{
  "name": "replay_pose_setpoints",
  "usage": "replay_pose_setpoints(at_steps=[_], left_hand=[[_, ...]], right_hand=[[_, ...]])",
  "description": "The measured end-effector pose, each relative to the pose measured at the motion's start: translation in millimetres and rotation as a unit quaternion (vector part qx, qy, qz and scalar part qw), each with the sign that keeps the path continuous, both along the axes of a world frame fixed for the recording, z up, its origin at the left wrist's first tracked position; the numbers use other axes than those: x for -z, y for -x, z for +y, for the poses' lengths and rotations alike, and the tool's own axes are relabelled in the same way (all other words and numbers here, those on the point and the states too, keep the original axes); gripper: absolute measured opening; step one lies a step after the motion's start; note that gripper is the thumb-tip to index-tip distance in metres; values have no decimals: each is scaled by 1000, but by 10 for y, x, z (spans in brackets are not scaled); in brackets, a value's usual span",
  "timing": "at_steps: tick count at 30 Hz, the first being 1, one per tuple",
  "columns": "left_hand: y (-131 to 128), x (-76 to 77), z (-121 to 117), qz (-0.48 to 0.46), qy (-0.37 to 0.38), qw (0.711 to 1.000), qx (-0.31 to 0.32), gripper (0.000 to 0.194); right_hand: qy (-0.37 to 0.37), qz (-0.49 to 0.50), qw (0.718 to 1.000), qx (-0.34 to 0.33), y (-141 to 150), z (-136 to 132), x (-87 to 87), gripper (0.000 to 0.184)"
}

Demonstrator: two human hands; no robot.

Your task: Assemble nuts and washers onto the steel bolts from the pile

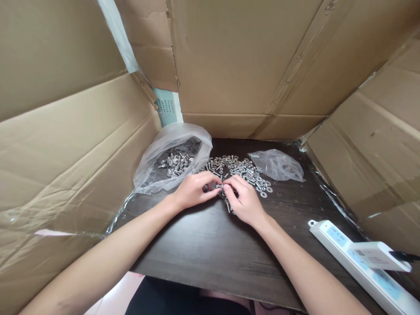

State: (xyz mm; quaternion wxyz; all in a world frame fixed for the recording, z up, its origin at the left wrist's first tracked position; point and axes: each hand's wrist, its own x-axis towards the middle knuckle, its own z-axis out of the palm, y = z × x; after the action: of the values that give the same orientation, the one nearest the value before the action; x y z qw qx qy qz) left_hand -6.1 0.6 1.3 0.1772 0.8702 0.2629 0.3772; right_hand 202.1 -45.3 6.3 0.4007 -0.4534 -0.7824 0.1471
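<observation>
Above the dark table, my left hand pinches one end of a small metal bolt between thumb and fingers. The fingertips of my right hand are closed at the bolt's other end; whether they also hold a nut or washer is too small to tell. Just beyond my hands lies a loose pile of bolts, nuts and flat washers. A few bolts lie beside my right hand, partly covered by it. To the left, an open clear plastic bag holds several bolts with washers on them.
A crumpled clear plastic bag lies right of the pile. On the right edge is a white power strip with a white adapter and black cable. Cardboard walls enclose the dark table at the back and both sides.
</observation>
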Motion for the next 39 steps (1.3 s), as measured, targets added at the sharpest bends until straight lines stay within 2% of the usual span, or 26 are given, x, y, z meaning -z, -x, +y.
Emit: replay_pose_setpoints(at_steps=[39], left_hand=[[6, -12, 1, 5, -16, 1000, 6, 16]], right_hand=[[-27, 27, 999, -21, 19, 1, 23, 8]])
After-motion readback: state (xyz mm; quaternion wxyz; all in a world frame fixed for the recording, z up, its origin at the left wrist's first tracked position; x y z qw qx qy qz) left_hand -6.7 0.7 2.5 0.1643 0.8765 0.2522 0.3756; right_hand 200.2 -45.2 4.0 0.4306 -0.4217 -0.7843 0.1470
